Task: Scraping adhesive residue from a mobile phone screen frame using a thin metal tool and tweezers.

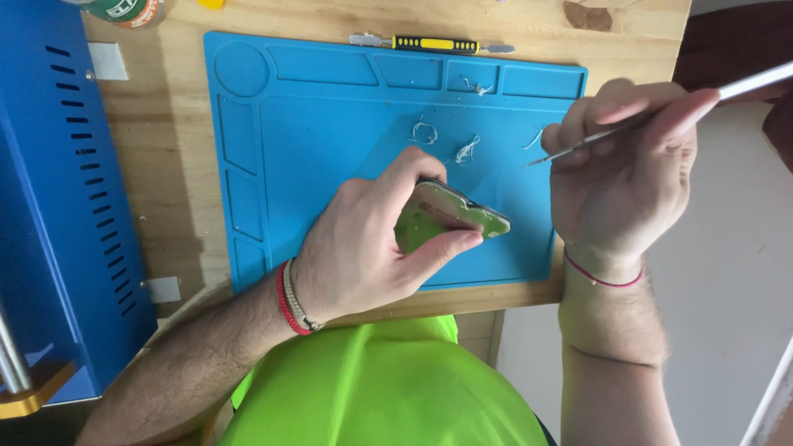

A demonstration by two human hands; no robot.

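From the head camera, a small green device (450, 219) is gripped in the left hand (363, 248), tilted on edge just above the blue work mat (322, 124). The left fingers (413, 169) are curled over its top and the thumb is pressed under its lower edge, so the hand is closed around it. The right hand (628, 173) is raised beside it, to the right, fingers pinched shut on a thin metal probe (578, 149); the probe's tip is pointed left over the mat, apart from the device. Pale curled scraps (467, 150), possibly adhesive, are scattered on the mat beyond the hands. A yellow-handled tool (434, 44) is laid on the wooden table (165, 140) past the mat's far edge. A blue metal box (58, 206) is seen at far left.
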